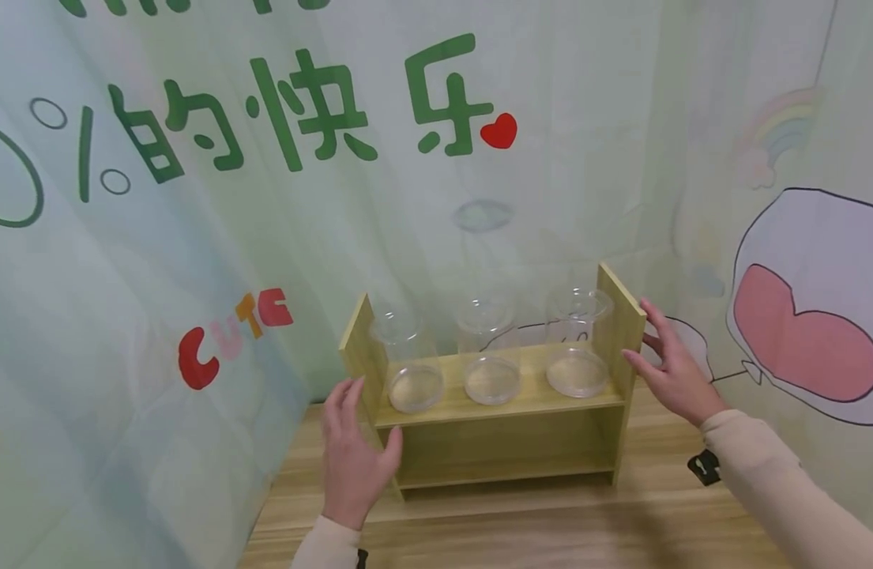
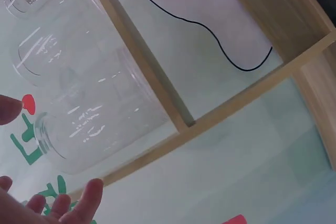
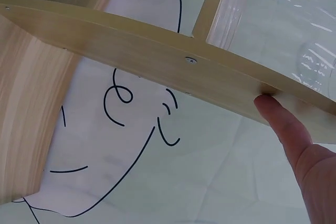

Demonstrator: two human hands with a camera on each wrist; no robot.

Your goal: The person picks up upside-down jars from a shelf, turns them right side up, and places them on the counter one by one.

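Observation:
A small two-tier wooden shelf (image 1: pixel 500 411) stands on the table with three clear jars on its upper board: a left jar (image 1: pixel 415 387), a middle jar (image 1: pixel 491 379) and a right jar (image 1: pixel 577 371). My left hand (image 1: pixel 354 454) is beside the left side panel (image 1: pixel 358 332), thumb and fingers spread apart, holding nothing. In the left wrist view its fingertips (image 2: pixel 93 188) come near the panel's edge. My right hand (image 1: pixel 678 371) is at the right side panel (image 1: pixel 624 324), fingers extended. A fingertip (image 3: pixel 265 100) touches that panel's outer face in the right wrist view.
The wood-grain table (image 1: pixel 521 529) runs under the shelf. Behind it and on both sides hangs a pale printed cloth (image 1: pixel 585 158) with green characters, a red heart and a balloon drawing. The shelf's lower tier (image 1: pixel 507 466) is an open space below the jars.

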